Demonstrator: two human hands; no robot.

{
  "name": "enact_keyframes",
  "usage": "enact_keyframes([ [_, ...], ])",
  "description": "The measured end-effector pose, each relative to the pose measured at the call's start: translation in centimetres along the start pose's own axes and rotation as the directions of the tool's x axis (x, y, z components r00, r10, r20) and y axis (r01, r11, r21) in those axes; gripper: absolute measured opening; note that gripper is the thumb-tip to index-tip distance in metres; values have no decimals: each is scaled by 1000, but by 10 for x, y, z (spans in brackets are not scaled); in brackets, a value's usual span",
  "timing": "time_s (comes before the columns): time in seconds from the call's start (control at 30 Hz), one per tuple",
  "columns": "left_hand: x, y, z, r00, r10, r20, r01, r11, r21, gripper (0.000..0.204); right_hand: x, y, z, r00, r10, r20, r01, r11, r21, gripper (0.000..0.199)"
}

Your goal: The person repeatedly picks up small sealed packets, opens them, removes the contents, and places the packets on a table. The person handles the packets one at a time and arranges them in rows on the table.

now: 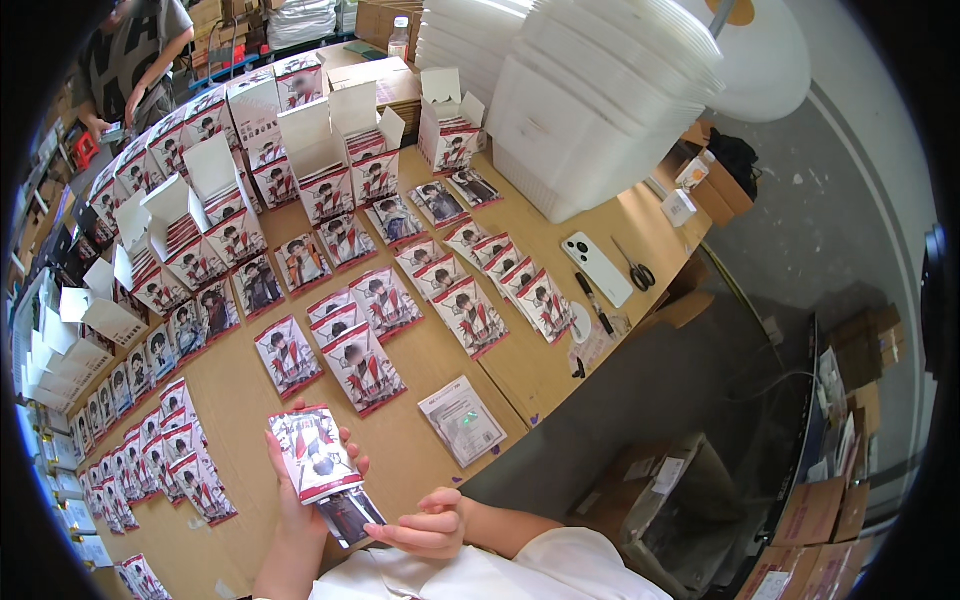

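My left hand (296, 493) grips a white and red illustrated card packet (312, 450) from below, its fingers wrapped round both sides. A dark picture card (349, 516) sticks out under the packet's lower edge. My right hand (438, 524) pinches that card's lower right corner between thumb and finger; the other fingers are curled. In front of my hands, similar packets (364, 374) lie in small overlapping groups on the wooden table (250, 410). A clear-wrapped white pack (463, 422) lies to the right of my hands.
Open white boxes (310, 150) filled with packets line the far side. Stacked translucent plastic tubs (570, 130) stand at the back right. A white phone (597, 268), black scissors (637, 270) and a black marker (594, 303) lie near the right edge. Another person (135, 60) stands far left.
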State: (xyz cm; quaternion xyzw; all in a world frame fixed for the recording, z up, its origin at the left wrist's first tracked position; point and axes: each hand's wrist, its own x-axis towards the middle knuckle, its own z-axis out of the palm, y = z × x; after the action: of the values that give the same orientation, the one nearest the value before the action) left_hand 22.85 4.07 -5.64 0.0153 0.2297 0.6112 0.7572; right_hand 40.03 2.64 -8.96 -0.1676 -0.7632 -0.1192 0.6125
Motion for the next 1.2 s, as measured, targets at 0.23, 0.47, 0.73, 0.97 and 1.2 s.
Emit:
enact_keyframes([
  [0.23,5,4,-6,999,23,-30,-23,1000,-14,60,-7,7,17,991,-8,-132,15,998,56,16],
  [0.47,1,16,-4,995,14,103,-32,985,172,81,-7,10,20,978,159,-133,-143,982,119,18],
  [0.73,1,11,-11,998,6,70,-21,977,212,101,-1,12,20,941,308,-142,-287,946,153,24],
  [0.97,-4,6,-17,989,-78,126,46,969,242,102,9,31,9,962,271,33,-269,917,295,30],
  [1.2,6,7,-15,965,-182,187,134,961,241,92,-5,28,12,955,297,-4,-289,932,218,29],
])
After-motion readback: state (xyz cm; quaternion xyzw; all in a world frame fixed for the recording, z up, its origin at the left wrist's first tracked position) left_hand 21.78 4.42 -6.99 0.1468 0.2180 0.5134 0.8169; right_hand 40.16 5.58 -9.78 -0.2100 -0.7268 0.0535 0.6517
